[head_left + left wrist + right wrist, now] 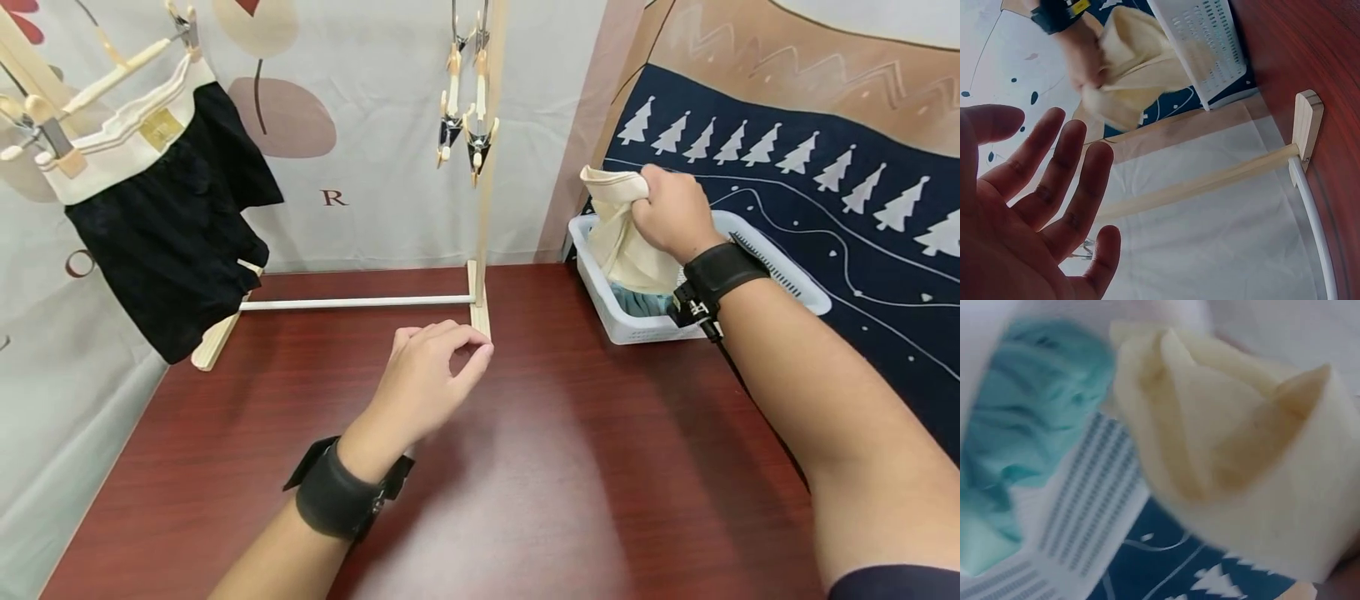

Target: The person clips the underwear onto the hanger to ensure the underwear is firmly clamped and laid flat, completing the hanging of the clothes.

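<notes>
My right hand (675, 212) grips a cream garment (626, 237) by its waistband and holds it above the white plastic basket (645, 333), the lower folds hanging inside. Below it a teal garment (1035, 406) lies in the basket. My left hand (427, 375) is over the table in front of the wooden rack and holds nothing; the left wrist view shows its fingers (1094, 181) loosely bent and spread. On the left, black shorts (172, 225) with a white waistband hang from a clip hanger (120, 79).
The rack's wooden post (486, 208) and white bottom bar (360, 303) stand at the back of the red-brown table (525, 467). Clip hangers (465, 117) dangle beside the post. A printed cloth (787, 192) with white trees is behind the basket.
</notes>
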### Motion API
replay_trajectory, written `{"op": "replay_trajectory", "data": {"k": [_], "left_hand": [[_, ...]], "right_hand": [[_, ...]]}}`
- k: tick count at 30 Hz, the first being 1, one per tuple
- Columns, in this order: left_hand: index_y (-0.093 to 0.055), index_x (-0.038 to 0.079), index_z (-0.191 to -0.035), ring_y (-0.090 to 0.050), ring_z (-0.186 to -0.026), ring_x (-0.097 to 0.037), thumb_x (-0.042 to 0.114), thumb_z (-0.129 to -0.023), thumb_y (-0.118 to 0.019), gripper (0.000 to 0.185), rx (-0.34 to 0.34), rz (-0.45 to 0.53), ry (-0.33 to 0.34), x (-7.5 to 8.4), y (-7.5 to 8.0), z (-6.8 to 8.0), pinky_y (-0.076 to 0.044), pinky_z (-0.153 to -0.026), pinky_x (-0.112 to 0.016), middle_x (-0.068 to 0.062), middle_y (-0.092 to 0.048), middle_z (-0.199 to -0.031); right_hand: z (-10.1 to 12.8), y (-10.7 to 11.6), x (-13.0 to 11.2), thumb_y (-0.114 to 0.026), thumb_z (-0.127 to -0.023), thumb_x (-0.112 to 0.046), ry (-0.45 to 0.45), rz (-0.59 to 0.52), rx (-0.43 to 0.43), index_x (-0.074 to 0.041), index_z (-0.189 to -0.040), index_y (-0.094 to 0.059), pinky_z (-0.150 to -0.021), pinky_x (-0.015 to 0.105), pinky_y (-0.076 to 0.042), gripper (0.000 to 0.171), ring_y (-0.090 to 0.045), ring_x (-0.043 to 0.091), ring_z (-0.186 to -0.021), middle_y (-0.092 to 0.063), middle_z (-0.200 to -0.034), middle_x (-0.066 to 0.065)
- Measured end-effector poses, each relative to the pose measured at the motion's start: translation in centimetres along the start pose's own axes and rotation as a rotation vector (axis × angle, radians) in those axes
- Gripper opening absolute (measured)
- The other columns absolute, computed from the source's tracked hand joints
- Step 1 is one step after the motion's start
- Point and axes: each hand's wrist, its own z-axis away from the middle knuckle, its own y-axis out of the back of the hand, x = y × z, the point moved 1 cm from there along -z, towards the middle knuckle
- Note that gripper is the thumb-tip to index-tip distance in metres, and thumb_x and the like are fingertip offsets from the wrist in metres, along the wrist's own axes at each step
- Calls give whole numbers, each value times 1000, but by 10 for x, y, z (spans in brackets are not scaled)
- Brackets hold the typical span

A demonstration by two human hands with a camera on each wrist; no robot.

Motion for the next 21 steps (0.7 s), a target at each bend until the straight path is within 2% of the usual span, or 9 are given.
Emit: {"op": "replay_trajectory", "data": {"k": [5,10,13,16,21], "left_hand": [[-72,26,-101,-58,-84,-6,32,-98,-61,13,3,6,13,-2,-2,-1,-35,-90,-38,15,-64,-88],[-73,24,-105,-61,-95,-13,29,-96,-63,14,36,44,28,-5,-4,-3,-37,-88,-39,10,-69,-101],[-70,23,-114,-58,-106,-19,30,-96,-64,21,74,74,40,-8,-4,-6,-38,-89,-41,6,-67,-113],[-63,22,-128,-55,-116,-21,31,-95,-64,34,123,125,61,-11,-2,-9,-39,-95,-43,1,-62,-124],[-45,21,-145,-55,-122,-20,35,-95,-66,56,160,335,102,-19,3,-13,-45,-100,-43,-4,-55,-134]], "right_hand": [[1,14,-29,-43,-85,-6,66,-74,156,-4,-79,-45,-57,41,-33,7,-52,38,-68,-49,-71,17],[8,27,-65,-43,-86,-4,120,-177,251,1,-85,-53,-60,40,-36,11,-56,38,-71,-57,-76,20],[17,29,-85,-45,-87,-4,161,-236,255,0,-86,-55,-62,39,-40,11,-57,35,-71,-60,-78,19],[31,21,-101,-48,-88,-3,212,-306,228,-2,-82,-55,-63,36,-42,9,-57,29,-70,-60,-76,16],[62,-5,-123,-51,-81,0,318,-404,141,-6,-75,-49,-59,34,-38,9,-48,24,-65,-48,-65,8]]}}
